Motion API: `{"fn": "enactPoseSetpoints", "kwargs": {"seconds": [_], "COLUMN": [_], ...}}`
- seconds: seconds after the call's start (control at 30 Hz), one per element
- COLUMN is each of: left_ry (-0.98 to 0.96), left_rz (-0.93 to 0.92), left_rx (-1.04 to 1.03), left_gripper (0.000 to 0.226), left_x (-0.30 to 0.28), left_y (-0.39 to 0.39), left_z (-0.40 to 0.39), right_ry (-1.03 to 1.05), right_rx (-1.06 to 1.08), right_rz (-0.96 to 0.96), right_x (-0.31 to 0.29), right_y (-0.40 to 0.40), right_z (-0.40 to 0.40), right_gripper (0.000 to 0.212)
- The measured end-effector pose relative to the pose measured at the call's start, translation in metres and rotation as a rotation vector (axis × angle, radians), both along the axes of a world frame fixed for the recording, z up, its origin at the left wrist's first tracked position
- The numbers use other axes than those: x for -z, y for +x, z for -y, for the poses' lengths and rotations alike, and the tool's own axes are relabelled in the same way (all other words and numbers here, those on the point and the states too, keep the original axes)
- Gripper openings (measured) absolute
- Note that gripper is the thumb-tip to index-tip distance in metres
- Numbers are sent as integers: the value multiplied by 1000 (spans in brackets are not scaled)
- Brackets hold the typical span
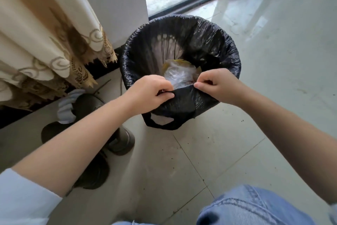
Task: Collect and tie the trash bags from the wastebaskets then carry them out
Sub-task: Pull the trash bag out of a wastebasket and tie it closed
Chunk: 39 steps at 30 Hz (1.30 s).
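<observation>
At the near rim of the wastebasket, the black trash bag is pinched by the left hand and right hand, the edge stretched taut between them, apparently so the liner, folded over the rim, can be peeled free; a handle loop hangs below.

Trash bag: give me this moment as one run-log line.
stage: freeing bag edge | left hand: pinches near edge | right hand: pinches near edge | trash bag: still lining wastebasket, untied | contents: clear plastic
</observation>
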State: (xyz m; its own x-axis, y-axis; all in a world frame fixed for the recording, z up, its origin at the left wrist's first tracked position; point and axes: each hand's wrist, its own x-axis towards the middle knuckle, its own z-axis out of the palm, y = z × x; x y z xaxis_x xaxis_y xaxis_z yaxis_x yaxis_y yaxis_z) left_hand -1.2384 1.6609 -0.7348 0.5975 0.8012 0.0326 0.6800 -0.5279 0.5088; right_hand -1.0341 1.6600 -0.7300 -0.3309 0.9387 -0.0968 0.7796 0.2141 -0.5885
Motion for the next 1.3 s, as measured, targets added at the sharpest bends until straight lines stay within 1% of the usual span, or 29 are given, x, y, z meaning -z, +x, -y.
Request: {"fn": "enactPoseSetpoints", "kwargs": {"seconds": [0.03,0.1,0.13,0.2,0.23,0.27,0.33,0.37,0.43,0.47,0.53,0.6,0.67,0.7,0.77,0.8,0.87,0.97,1.03,1.13,1.2,1.23,1.3], "left_ry": [79,232,268,263,243,222,194,185,143,86,-53,-152,-193,-197,-176,-159,-141,-159,-145,-90,-116,-157,-262], "left_rz": [-29,-150,-230,-344,-377,-400,-415,-403,-328,-272,-192,-196,-218,-191,-90,-43,35,127,140,145,127,94,23], "left_rx": [-85,-254,-307,-354,-367,-379,-401,-404,-384,-360,-294,-242,-188,-162,-120,-105,-111,-239,-367,-480,-464,-426,-337], "left_gripper": [18,21,23,23,22,21,20,19,21,24,39,50,45,38,23,18,14,10,16,19,21,23,28], "left_x": [0,-3,-4,-5,-3,-1,3,4,4,3,1,-2,-3,-4,-5,-6,-8,-13,-15,-19,-20,-22,-27], "left_y": [0,1,3,7,9,10,11,12,14,15,16,12,3,-2,-8,-9,-9,-6,-4,2,2,-1,-9], "left_z": [-3,-9,-11,-13,-13,-12,-10,-9,-7,-5,4,15,23,25,27,27,27,26,22,11,5,2,-1], "right_ry": [27,104,139,159,139,102,-1,-40,-40,-17,12,-18,-106,-128,-104,-92,-105,-76,-49,-24,-3,8,41], "right_rx": [26,39,27,-42,-94,-150,-244,-257,-248,-236,-193,-181,-225,-277,-378,-390,-328,-75,67,161,157,122,6], "right_rz": [-11,0,4,19,62,145,359,404,386,376,341,298,276,310,382,374,303,202,183,171,129,110,119], "right_x": [-1,-6,-10,-20,-24,-26,-29,-30,-28,-27,-23,-23,-27,-28,-28,-26,-23,-18,-12,-2,-1,-4,-12], "right_y": [-3,-8,-9,-2,4,11,23,25,25,23,19,18,18,19,20,21,22,18,6,-9,-8,-5,2], "right_z": [-3,-7,-6,-3,0,3,9,12,12,10,6,3,5,7,10,10,8,-2,-10,-19,-19,-16,-5], "right_gripper": [22,21,19,20,23,24,19,16,13,14,15,15,23,26,23,20,16,16,18,19,23,29,51]}}
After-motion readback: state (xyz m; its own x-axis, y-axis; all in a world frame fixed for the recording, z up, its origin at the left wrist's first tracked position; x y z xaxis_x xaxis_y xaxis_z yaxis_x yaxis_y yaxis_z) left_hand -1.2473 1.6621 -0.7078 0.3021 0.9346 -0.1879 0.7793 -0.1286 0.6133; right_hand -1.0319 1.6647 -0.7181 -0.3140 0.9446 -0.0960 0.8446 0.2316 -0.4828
